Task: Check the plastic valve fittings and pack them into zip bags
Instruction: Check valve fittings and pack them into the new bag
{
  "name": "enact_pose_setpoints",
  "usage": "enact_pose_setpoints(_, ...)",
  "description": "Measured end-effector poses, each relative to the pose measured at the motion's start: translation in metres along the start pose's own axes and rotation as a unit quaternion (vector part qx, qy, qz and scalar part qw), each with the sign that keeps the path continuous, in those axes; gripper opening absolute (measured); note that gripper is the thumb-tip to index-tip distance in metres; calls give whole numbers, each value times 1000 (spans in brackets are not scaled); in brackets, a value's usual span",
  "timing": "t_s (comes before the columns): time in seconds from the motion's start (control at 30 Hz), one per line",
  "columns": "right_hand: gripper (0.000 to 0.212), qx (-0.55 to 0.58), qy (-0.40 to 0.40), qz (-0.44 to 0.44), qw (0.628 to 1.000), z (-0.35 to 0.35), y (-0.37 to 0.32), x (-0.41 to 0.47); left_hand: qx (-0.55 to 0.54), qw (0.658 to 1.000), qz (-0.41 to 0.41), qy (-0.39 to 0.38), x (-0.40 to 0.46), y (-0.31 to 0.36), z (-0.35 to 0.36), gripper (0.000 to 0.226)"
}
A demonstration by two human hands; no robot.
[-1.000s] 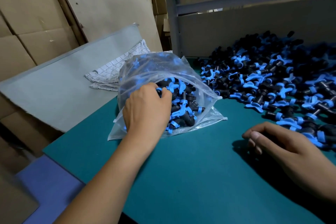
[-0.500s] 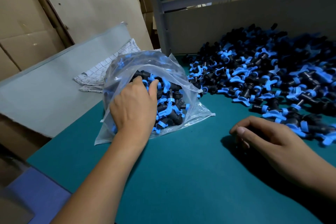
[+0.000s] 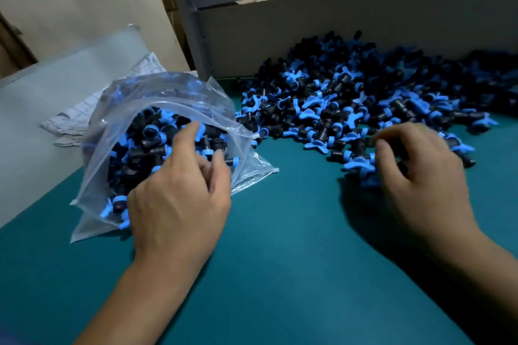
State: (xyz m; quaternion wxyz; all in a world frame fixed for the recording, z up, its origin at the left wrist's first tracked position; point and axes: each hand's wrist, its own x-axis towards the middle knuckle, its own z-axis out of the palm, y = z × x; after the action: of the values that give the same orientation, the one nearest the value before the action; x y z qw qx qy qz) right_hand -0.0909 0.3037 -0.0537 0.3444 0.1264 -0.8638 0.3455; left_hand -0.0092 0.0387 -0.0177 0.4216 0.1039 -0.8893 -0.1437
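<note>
Right hand (image 3: 420, 173) reached the fittings pile (image 3: 364, 98) on teal table (image 3: 294, 274), fingers curled, grip unclear

The left hand (image 3: 179, 199) is held palm down, forefinger stretched forward, the other fingers loosely bent. To its right, well apart, the right hand (image 3: 420, 173) is arched, fingers curled downward; any grip is hidden.

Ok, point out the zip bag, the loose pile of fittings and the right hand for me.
zip bag (image 3: 157, 92): head view, clear upper wall.
loose pile of fittings (image 3: 336, 87): head view, middle of the heap.
right hand (image 3: 420, 176): head view, back of the hand.
</note>
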Motion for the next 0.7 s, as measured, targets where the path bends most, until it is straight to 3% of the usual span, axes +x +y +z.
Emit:
enact_pose_setpoints(0.1, 28, -166, 0, 12, 986, -4, 13, 6, -52, 988, 114, -94, 6, 17, 21, 31)
enact_pose_setpoints(0.23, 57, -249, -192, 31, 949, 2, 6, 0, -99, 945, 167, -263, 16, 46, 87, 26)
enact_pose_setpoints(0.3, 62, -262, -242, 20, 934, 4, 5, -2, -96, 928, 185, -307, 10, 58, 117, 41)
enact_pose_setpoints(0.4, 56, -235, -247, -4, 940, 4, 10, 1, -105, 921, 218, -307, 9, 65, 140, 53)
enact_pose_setpoints(0.7, 35, -117, -238, -24, 964, 3, 16, 3, -192, 909, 210, -305, 10, 52, 144, 27)
